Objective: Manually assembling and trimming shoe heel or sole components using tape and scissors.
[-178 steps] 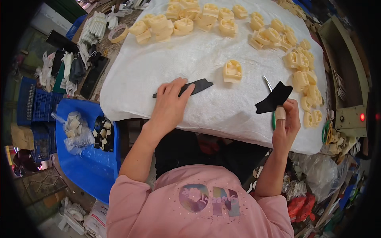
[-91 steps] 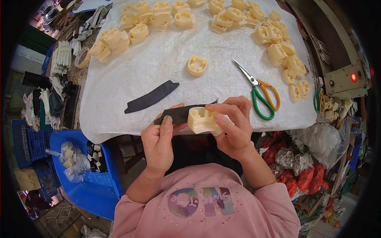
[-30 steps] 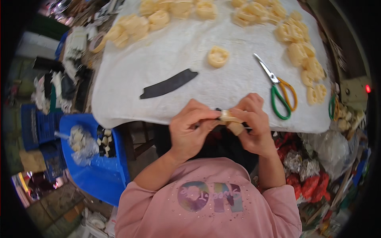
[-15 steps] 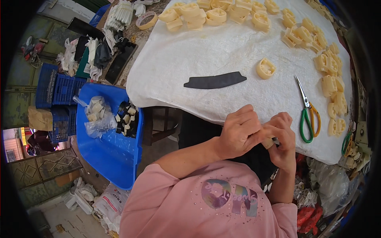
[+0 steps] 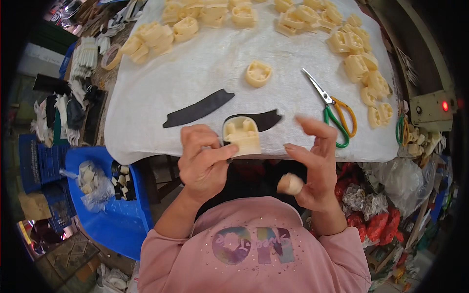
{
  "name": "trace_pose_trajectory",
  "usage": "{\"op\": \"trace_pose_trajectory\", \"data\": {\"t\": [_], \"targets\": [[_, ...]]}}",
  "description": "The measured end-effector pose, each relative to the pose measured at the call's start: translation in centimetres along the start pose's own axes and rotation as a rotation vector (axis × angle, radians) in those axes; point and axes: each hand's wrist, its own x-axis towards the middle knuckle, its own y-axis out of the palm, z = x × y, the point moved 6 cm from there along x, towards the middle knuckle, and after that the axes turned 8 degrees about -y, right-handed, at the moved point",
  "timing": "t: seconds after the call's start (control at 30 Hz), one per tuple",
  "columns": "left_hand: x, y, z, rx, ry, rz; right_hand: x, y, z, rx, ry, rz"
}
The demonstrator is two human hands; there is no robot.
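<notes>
In my left hand [image 5: 202, 161], closed with the thumb in front, is a cream moulded plastic piece [image 5: 243, 134] held up at the table's near edge. A black curved strip [image 5: 267, 120] shows behind it, one end sticking out to the right; whether it is attached or only lies there I cannot tell. My right hand [image 5: 317, 163] hovers to the right with fingers apart and holds nothing; a tan wrap [image 5: 290, 184] covers one digit's tip. Another black strip [image 5: 198, 108] lies flat on the white cloth [image 5: 141, 105]. Beyond my hands sits a single cream piece [image 5: 258, 73].
Scissors [image 5: 337, 110] with green and orange handles lie open at the right. Piles of cream pieces [image 5: 356, 67] line the far and right sides. A blue bin [image 5: 112, 229] stands at lower left, a tape roll [image 5: 112, 56] at far left, plastic bags [image 5: 391, 183] at lower right.
The view has shifted, so the table sits further left. My hands, earlier together, are now apart; the left shows the cream piece and the right has opened. A second black strip is now visible.
</notes>
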Motion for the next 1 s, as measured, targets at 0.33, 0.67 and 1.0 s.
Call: {"op": "trace_pose_trajectory", "data": {"t": [0.33,0.67,1.0], "targets": [[-0.6,3.2,-1.7,-0.367,0.061,0.186,-6.5,3.5,-4.6,1.044,0.675,-0.527],[0.1,4.9,-3.9,0.174,0.221,0.242,-7.4,2.8,-4.4,0.662,0.693,-0.315],[0.3,5.7,-3.9,0.225,0.168,0.285,-6.7,2.7,-4.6,0.345,0.540,-0.197]]}}
